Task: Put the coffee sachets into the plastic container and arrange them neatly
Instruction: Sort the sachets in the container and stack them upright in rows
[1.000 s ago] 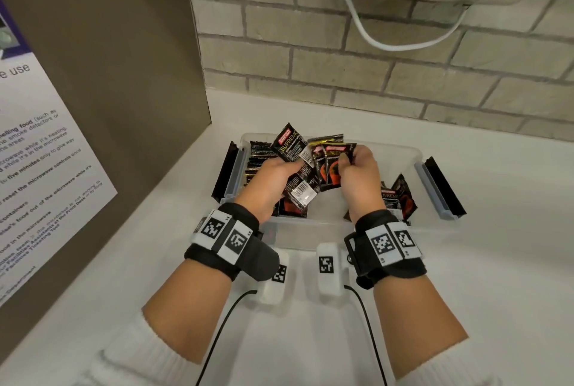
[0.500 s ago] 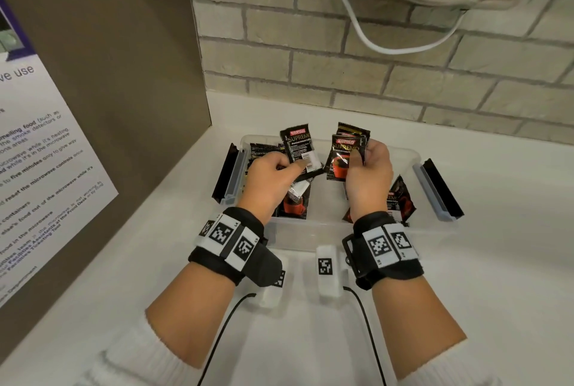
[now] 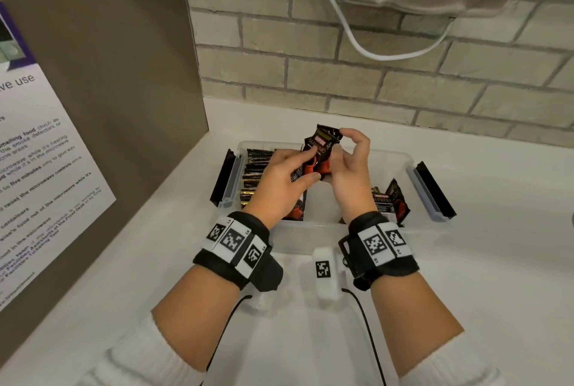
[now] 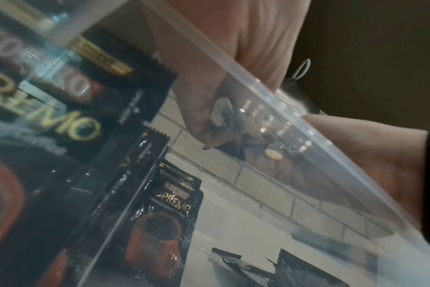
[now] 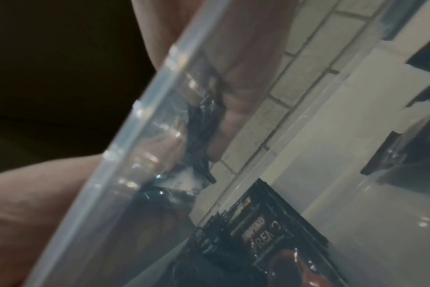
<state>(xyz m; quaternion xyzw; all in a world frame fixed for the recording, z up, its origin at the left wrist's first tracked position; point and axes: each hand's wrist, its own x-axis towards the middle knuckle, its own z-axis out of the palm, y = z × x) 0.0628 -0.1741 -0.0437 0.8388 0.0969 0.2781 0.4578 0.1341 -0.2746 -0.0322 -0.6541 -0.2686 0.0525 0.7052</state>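
A clear plastic container (image 3: 400, 159) sits on the white counter with its side latches folded out. Above its middle, my left hand (image 3: 298, 168) and right hand (image 3: 344, 152) together hold a small bunch of black coffee sachets (image 3: 323, 145) upright. The left fingers pinch the lower edge; the right thumb and fingers pinch the top and side. A row of sachets (image 3: 256, 173) stands stacked along the container's left end, and a few sachets (image 3: 389, 202) lean at its right end. Through the container wall (image 4: 270, 93) in the left wrist view, printed sachets (image 4: 169, 213) show.
A brown panel (image 3: 102, 81) with a white notice stands close on the left. A brick wall (image 3: 388, 81) with a hanging white cable (image 3: 372, 53) runs behind. Two small white tagged devices (image 3: 324, 274) with black cords lie on the counter just in front of the container.
The two bunches, held apart half a second ago, have been brought together into one above the container's middle, and both hands have moved inward.
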